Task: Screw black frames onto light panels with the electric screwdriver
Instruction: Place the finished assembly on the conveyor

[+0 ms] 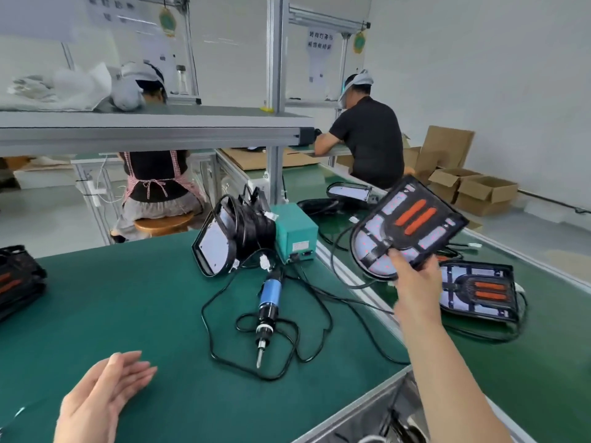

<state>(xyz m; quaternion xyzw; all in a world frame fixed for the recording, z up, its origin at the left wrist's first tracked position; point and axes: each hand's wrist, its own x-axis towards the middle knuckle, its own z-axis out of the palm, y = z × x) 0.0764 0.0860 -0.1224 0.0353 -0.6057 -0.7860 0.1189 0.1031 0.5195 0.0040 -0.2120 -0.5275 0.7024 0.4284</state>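
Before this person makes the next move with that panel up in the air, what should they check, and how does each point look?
1. Grip on the light panel: the right hand grips its lower edge, and the panel is tilted in the air. Ok.
2. Free hand: the left hand is open and holds nothing. Ok.
3. Tool ready: the electric screwdriver lies untouched on the green mat, tip toward the person. Ok.
4. Work spot: the black cable loops around the screwdriver's tip. Not ok.
5. Screws in the frame: too small to see. Cannot tell.
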